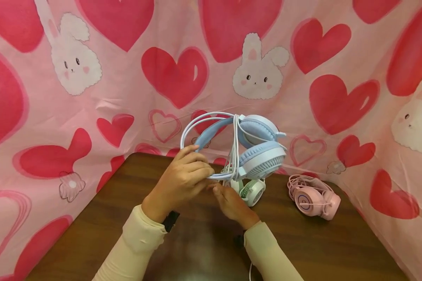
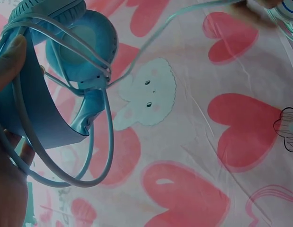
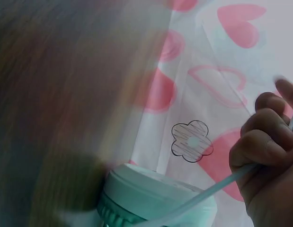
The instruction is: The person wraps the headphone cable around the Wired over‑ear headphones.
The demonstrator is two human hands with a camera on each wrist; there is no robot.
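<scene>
My left hand [image 1: 186,171] grips a pair of white and light-blue headphones [image 1: 265,162] by the headband, up above the table. White cable [image 1: 235,144] is wound in several turns across the headphones beside the ear cups. Below them is my right hand [image 1: 233,205], its fingers partly hidden in the head view. In the right wrist view, that hand's curled fingers [image 3: 260,146] hold a length of the cable [image 3: 208,191]. The left wrist view shows the cable [image 2: 155,35] stretching from the blue headphones [image 2: 82,47] toward the right hand.
White and green headphones [image 1: 254,192] lie on the dark wooden table [image 1: 102,218], just behind my right hand. Farther right are pink headphones [image 1: 312,203] with their cable bundled. A pink cloth [image 1: 126,86] with hearts and rabbits hangs around the table. A thin white cord [image 1: 250,271] shows near my right sleeve.
</scene>
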